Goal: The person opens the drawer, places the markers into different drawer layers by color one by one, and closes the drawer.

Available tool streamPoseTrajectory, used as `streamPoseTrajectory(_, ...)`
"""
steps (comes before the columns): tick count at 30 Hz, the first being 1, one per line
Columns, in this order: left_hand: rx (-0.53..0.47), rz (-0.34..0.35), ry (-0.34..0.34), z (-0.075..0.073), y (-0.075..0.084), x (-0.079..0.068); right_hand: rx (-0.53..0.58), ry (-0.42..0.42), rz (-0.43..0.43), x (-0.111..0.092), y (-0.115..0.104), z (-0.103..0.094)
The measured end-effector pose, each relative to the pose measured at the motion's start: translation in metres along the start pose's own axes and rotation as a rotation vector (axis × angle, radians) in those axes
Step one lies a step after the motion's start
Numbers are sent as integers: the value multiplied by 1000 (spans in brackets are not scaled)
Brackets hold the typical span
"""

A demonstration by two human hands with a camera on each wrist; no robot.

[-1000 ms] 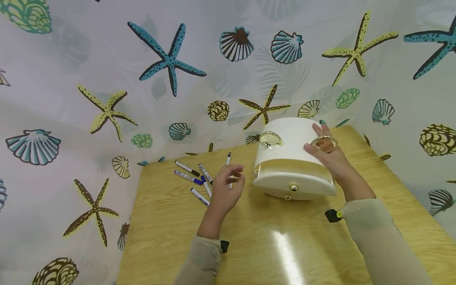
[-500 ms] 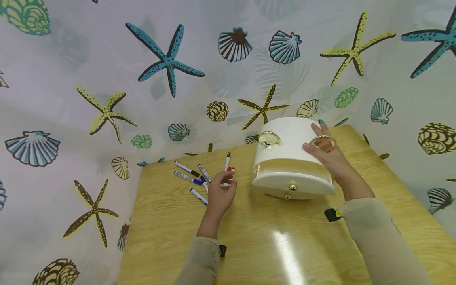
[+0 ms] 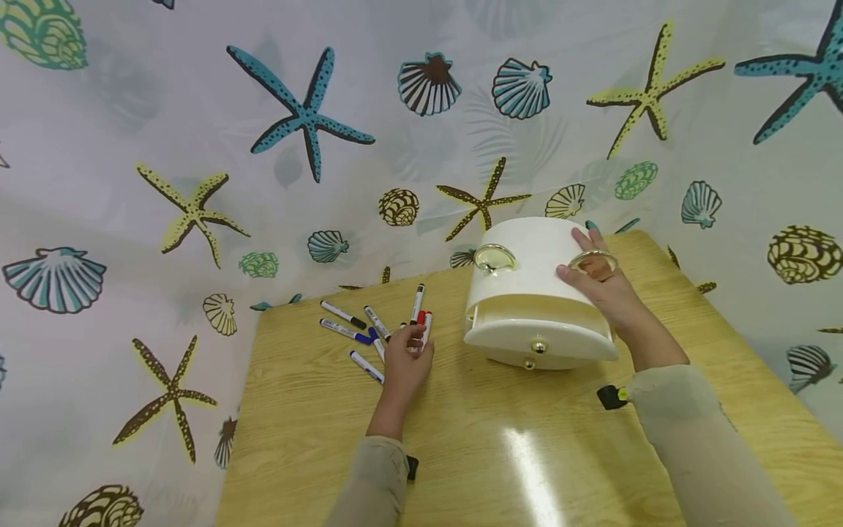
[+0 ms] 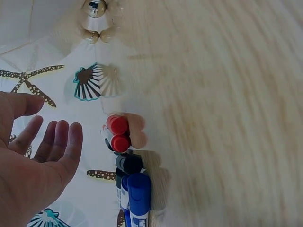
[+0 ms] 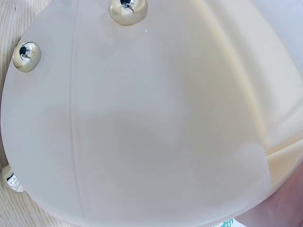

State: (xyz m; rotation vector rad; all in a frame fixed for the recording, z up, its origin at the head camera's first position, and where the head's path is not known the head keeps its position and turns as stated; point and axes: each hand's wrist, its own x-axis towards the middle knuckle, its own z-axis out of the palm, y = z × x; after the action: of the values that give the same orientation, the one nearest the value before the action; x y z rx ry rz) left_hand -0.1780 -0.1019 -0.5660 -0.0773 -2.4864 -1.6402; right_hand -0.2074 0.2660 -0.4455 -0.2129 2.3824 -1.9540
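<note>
Hovering near slim white markers [image 3: 338, 329] with black, blue and red caps on the pale wooden table [image 3: 309, 439] with relaxed, empty fingers of the left hand [image 3: 405, 367]; farther right, resting spread fingers of the right hand [image 3: 611, 293] on the rounded, gold-handled white drawer box [image 3: 532, 260].

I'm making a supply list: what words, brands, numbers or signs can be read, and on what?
Nothing reads with certainty.
Blue-capped marker, left wrist view: lettering at the picture's bottom edge, too blurred and incomplete to quote.
Other markers, head view: barrel print too small.
White drawer box: no text visible.
</note>
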Motion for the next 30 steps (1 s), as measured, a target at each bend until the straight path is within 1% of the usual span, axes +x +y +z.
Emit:
streamPoseTrajectory(5,24,-14,5,2,-4,1,-16,3,6,1,1,0)
streamPoseTrajectory(12,57,-21,-6,5,-7,2,-23,7,-8,1,1,0)
streamPoseTrajectory(15,66,-20,-12,6,-8,3,-15,6,-11,1,1,0)
streamPoseTrajectory(18,87,-37,-25,5,-8,2,3,2,-10,1,2,0)
streamPoseTrajectory(22,126,-58,-34,5,-10,3,20,-4,-8,0,2,1)
streamPoseTrajectory(30,247,-73,-76,10,-14,6,-27,9,-4,0,0,0)
